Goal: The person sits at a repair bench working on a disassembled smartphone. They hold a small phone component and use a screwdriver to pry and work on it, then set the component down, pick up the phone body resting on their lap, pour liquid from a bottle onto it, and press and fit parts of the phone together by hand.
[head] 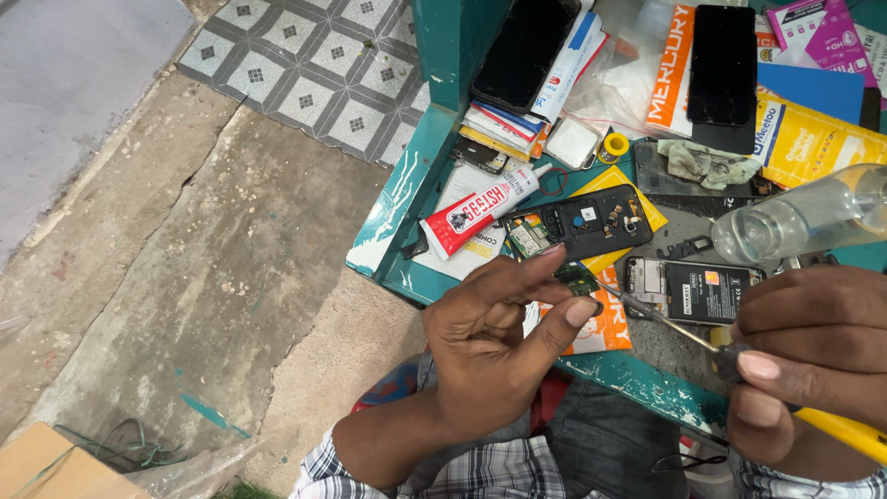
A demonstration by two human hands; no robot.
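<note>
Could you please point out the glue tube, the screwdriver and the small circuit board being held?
Glue tube (473, 209): head view, on the red-and-white label at mid-body.
Screwdriver (667, 322): head view, on the bare metal shaft between the two hands.
Small circuit board (577, 278): head view, on the green face above the left hand's fingertips.

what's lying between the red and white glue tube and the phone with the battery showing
In the head view, an opened black phone back shell lies between the red and white glue tube and the battery-exposed phone.

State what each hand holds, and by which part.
Left hand pinches a small green circuit board by its edge; right hand grips a screwdriver at its handle.
</note>
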